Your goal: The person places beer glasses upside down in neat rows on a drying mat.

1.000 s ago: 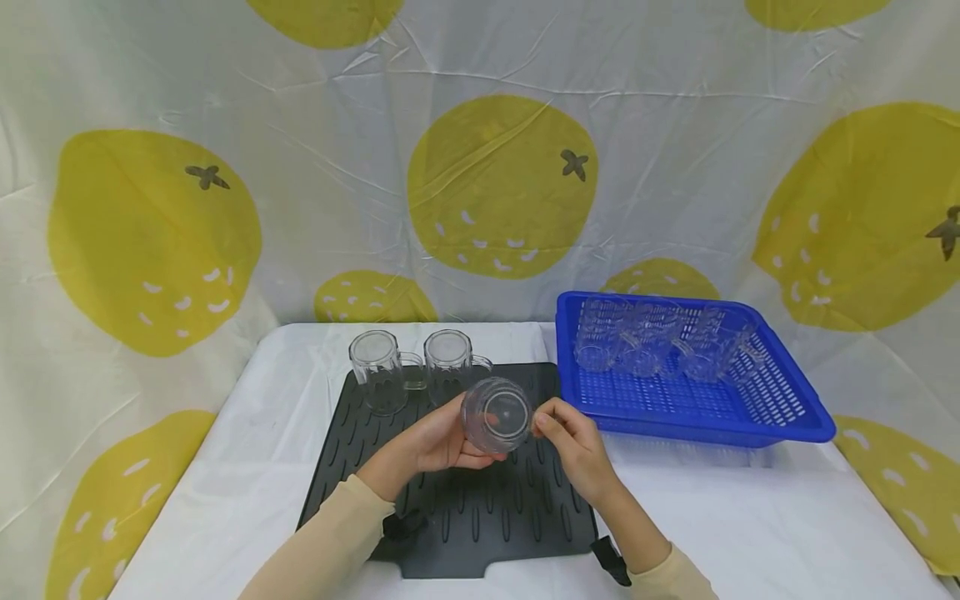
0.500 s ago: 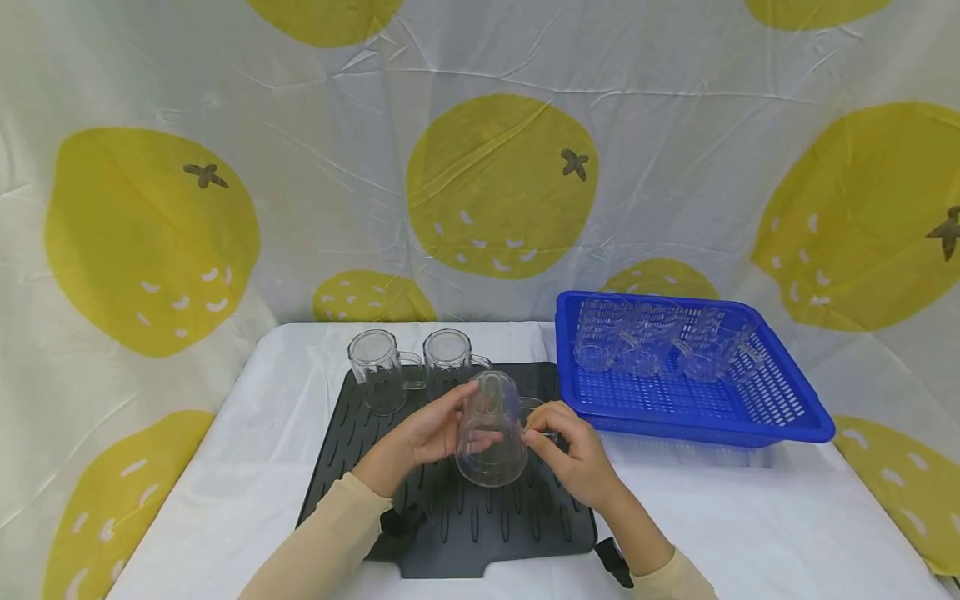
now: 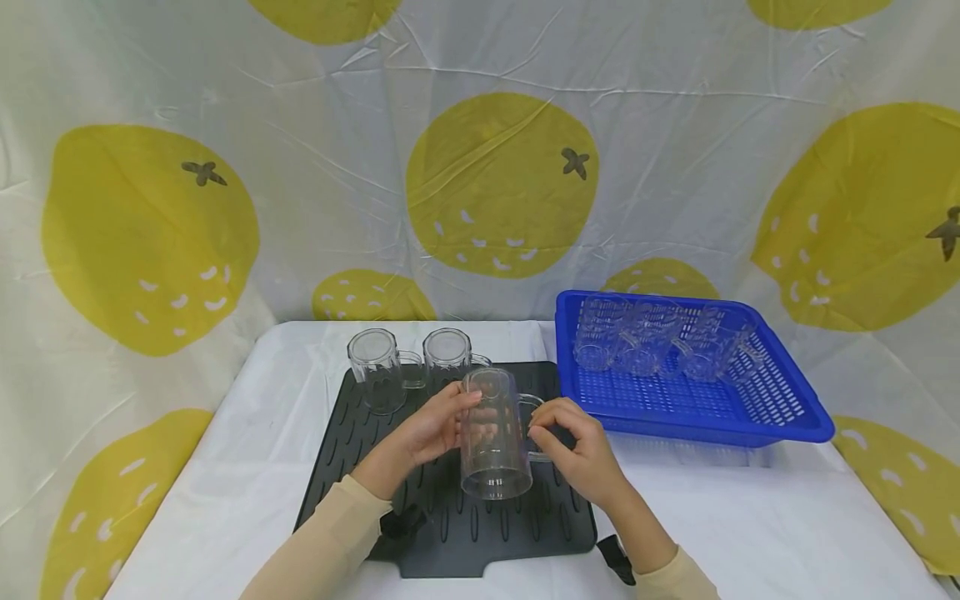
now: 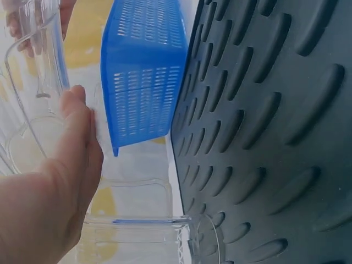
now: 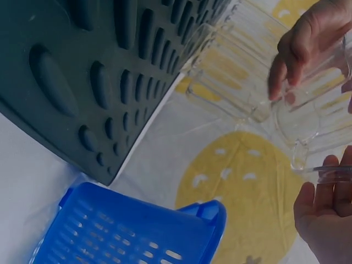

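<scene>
A clear glass mug (image 3: pixel 495 442) is held above the black ridged mat (image 3: pixel 450 533), its wider end low and its handle (image 3: pixel 531 400) to the right. My left hand (image 3: pixel 427 429) grips the mug's left side, fingers partly seen through the glass. On the other side my right hand (image 3: pixel 573 442) pinches the handle. The left wrist view has my left hand (image 4: pixel 55 181) along the mug (image 4: pixel 38 93). In the right wrist view, my right hand's (image 5: pixel 330 214) fingers curl at the handle. Two more glass mugs (image 3: pixel 378 375) (image 3: pixel 447 358) stand at the mat's back left.
A blue plastic basket (image 3: pixel 675 425) stands at the back right, with several glass mugs (image 3: pixel 652 337) lying along its far side. White cloth (image 3: pixel 712 517) covers the table. Behind hangs a lemon-patterned curtain (image 3: pixel 315 183).
Between my hands the mug has turned: its round end faced the camera, and now its side shows with the wider end down. The handle has come into sight. Both hands have barely moved.
</scene>
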`<act>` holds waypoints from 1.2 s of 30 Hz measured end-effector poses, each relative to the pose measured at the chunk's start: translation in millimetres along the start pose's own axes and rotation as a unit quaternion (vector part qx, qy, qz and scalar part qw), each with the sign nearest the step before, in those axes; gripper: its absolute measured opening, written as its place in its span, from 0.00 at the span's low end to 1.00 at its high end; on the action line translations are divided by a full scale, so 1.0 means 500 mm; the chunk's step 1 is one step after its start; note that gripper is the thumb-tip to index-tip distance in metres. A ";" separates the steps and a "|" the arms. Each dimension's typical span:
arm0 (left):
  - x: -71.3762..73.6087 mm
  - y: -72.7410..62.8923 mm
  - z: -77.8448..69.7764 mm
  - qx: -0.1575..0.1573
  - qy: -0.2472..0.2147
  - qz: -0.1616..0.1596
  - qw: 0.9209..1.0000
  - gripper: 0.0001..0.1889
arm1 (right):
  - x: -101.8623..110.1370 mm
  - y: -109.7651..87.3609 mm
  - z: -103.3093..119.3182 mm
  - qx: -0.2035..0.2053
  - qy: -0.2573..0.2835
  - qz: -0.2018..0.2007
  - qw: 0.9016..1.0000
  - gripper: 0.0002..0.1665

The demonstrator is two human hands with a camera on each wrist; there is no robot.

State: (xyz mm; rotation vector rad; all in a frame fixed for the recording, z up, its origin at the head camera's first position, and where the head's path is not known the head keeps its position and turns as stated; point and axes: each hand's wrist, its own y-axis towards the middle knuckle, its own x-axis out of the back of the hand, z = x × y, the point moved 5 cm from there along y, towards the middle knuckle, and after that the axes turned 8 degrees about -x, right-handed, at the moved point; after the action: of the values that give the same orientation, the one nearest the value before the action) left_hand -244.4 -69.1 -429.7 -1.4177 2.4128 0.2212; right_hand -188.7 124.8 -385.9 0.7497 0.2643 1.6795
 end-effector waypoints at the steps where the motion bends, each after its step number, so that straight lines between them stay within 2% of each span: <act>1: -0.001 -0.001 -0.002 -0.009 0.006 0.001 1.000 0.27 | 0.003 0.001 0.000 0.002 0.008 -0.005 1.000 0.12; 6: 0.004 -0.003 -0.011 -0.071 0.054 0.008 0.996 0.32 | 0.013 0.004 -0.006 0.001 0.040 -0.025 0.999 0.14; 12: 0.004 -0.011 -0.020 -0.129 0.098 0.034 0.986 0.36 | 0.021 0.007 -0.009 -0.025 0.017 -0.052 0.998 0.12; 16: -0.006 -0.017 -0.028 -0.150 0.133 0.049 0.979 0.39 | 0.024 0.008 -0.020 -0.074 -0.025 -0.055 0.995 0.10; 21: -0.009 -0.020 -0.030 -0.171 0.178 0.050 0.968 0.39 | 0.020 0.010 -0.043 -0.119 -0.068 -0.030 0.990 0.17; 26: -0.011 -0.021 -0.029 -0.186 0.184 0.062 0.963 0.39 | 0.019 0.015 -0.058 -0.135 -0.091 -0.014 0.987 0.21; 32: -0.022 -0.021 -0.034 -0.206 0.168 0.106 0.958 0.39 | 0.017 0.014 -0.067 -0.160 -0.094 0.004 0.983 0.19; 36: -0.024 -0.022 -0.040 -0.212 0.175 0.127 0.953 0.44 | 0.015 0.011 -0.069 -0.174 -0.086 0.017 0.981 0.18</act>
State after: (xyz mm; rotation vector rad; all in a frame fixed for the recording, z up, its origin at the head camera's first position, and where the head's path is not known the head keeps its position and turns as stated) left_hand -233.5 -70.7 -406.5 -1.4014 2.9780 0.6339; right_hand -214.7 137.9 -406.8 0.6317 -0.1625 1.6233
